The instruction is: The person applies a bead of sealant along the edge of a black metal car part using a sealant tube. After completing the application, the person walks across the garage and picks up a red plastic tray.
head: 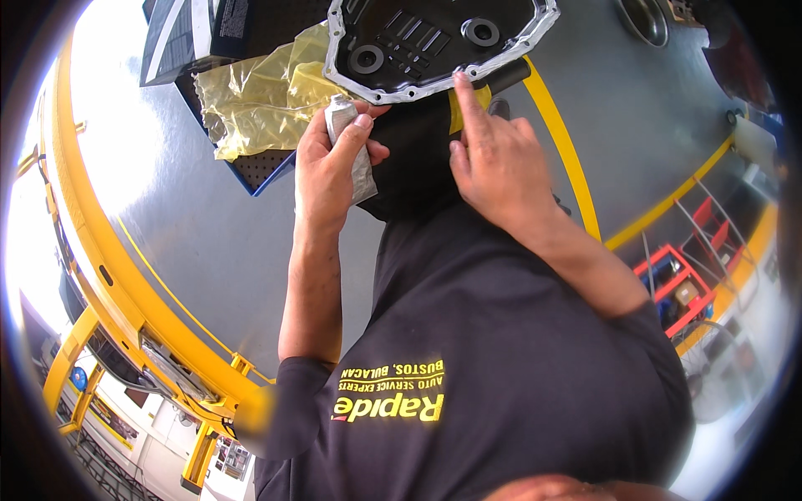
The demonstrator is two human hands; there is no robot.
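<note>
A black oil pan (432, 44) with bolt holes along its flange lies before me at the top of the head view. Grey sealant coats the flange. My left hand (335, 156) holds a crumpled metal squeeze tube (362, 172), nozzle end towards the pan, with its fingertips close to the flange's near edge. The index finger of my right hand (498, 156) is stretched out, its tip on the coated flange at the near right side; the other fingers are curled and hold nothing that I can see. Whether the tube is capped, I cannot tell.
Crinkled yellow plastic film (263, 94) lies left of the pan, over a blue-edged perforated tray (266, 172). A dark box (188, 37) stands at the upper left. A round metal bowl (645, 22) is at the upper right. A red cart (677, 291) and yellow lift frame (94, 225) stand farther off.
</note>
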